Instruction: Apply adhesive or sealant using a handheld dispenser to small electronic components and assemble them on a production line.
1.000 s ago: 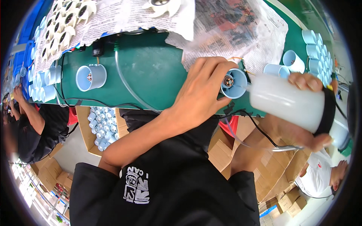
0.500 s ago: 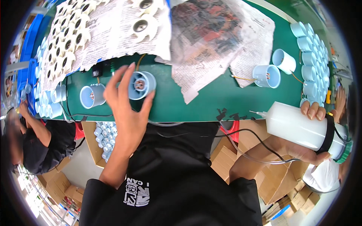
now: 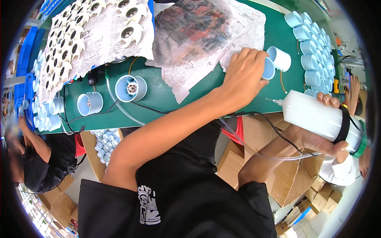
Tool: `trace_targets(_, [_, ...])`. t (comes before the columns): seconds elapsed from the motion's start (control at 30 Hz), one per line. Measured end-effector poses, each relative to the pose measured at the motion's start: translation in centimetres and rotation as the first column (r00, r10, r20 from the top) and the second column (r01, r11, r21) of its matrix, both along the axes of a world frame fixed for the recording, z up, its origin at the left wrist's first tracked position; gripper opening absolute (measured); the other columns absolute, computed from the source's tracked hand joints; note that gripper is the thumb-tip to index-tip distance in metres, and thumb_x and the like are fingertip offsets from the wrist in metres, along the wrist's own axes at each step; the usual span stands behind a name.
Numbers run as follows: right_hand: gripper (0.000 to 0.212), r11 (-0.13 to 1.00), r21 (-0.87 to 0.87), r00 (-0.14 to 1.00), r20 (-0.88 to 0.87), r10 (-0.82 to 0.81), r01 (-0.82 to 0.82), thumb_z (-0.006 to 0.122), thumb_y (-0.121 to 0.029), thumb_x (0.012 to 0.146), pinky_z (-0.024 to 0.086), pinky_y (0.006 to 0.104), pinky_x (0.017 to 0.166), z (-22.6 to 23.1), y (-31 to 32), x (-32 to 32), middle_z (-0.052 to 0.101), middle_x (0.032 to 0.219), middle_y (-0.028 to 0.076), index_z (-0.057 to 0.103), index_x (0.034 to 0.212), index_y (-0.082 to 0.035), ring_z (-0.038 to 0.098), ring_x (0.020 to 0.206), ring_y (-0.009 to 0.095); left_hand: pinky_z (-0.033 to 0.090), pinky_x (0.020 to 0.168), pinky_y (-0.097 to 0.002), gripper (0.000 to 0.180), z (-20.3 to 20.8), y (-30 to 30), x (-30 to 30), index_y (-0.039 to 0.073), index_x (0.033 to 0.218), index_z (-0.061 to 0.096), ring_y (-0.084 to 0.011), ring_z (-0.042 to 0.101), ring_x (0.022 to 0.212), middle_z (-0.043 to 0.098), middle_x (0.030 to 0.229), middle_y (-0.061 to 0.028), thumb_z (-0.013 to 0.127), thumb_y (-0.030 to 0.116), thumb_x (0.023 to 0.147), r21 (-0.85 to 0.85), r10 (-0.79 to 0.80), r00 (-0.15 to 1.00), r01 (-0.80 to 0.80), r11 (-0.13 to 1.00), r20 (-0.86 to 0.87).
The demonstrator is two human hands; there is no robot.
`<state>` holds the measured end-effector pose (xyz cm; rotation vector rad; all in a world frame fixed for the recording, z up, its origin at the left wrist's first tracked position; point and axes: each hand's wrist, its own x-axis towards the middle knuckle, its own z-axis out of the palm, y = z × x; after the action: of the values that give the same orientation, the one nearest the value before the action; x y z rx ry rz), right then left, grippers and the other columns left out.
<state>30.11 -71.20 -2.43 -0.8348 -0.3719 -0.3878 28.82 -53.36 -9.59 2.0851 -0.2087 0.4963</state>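
My left hand reaches across to the right side of the bench, closed round a light blue plastic cup-shaped housing, thumb near and fingers far. Another blue housing lies against it on its side, a brown wire trailing out. In my right hand is a large white dispensing syringe with a thin needle, black strap and green cap; the needle points left toward the bench edge. Two more housings stand at the left: one with a copper-wound core inside, the other farther left.
Newspaper with white fan impellers covers the far left; stained newspaper lies mid-bench. Rows of blue housings stand at the right. A black cable and clear hose cross below the bench edge. A carton of blue parts sits below left.
My left hand has left the wound housing at the left, swung right across the bench and closed on a blue housing there. The right hand keeps the syringe nearly in place.
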Motion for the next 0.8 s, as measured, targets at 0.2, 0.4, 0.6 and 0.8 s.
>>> trace_targets(0.2, [0.091, 0.996, 0.026, 0.995, -0.05, 0.084, -0.083, 0.055, -0.075, 0.065, 0.04, 0.0436, 0.083, -0.9, 1.5, -1.3, 0.051, 0.101, 0.019, 0.051, 0.105, 0.007, 0.051, 0.086, 0.03, 0.039, 0.091, -0.0411, 0.052, 2.1, 2.4, -7.1, 0.006, 0.116, 0.053, -0.0341, 0.048, 0.106, 0.053, 0.111, -0.0141, 0.075, 0.006, 0.068, 0.031, 0.03, 0.993, -0.026, 0.999, -0.115])
trace_targets(0.4, [0.091, 0.947, -0.022, 0.941, -0.124, 0.315, -0.32, 0.056, -0.077, 0.064, 0.037, 0.0367, 0.078, -2.5, 6.6, -2.9, 0.046, 0.097, 0.013, 0.045, 0.1, 0.005, 0.047, 0.083, 0.024, 0.04, 0.09, -0.04, 0.058, -0.4, 4.8, -11.1, 0.007, 0.113, 0.056, -0.0324, 0.048, 0.105, 0.053, 0.111, -0.0113, 0.079, 0.004, 0.061, -0.002, 0.168, 0.96, -0.173, 0.985, -0.224])
trace_targets(0.6, [0.095, 0.914, -0.123, 0.921, -0.109, 0.375, -0.387, 0.056, -0.081, 0.062, 0.039, 0.0378, 0.078, -3.5, 8.1, -2.7, 0.047, 0.092, 0.014, 0.046, 0.102, 0.005, 0.048, 0.083, 0.024, 0.039, 0.09, -0.0391, 0.059, -0.4, 5.4, -11.2, 0.008, 0.113, 0.057, -0.0312, 0.048, 0.105, 0.052, 0.11, -0.0102, 0.079, 0.004, 0.058, 0.005, 0.157, 0.952, -0.161, 0.987, -0.262])
trace_targets(0.8, [0.096, 0.914, -0.122, 0.92, -0.126, 0.372, -0.386, 0.059, -0.082, 0.061, 0.039, 0.0392, 0.08, -3.5, 8.7, -2.9, 0.049, 0.095, 0.014, 0.048, 0.102, 0.005, 0.05, 0.085, 0.025, 0.039, 0.09, -0.0395, 0.06, -0.6, 5.5, -11.5, 0.009, 0.113, 0.057, -0.0307, 0.048, 0.104, 0.052, 0.11, -0.0098, 0.08, 0.005, 0.058, -0.01, 0.158, 0.956, -0.166, 0.986, -0.247])
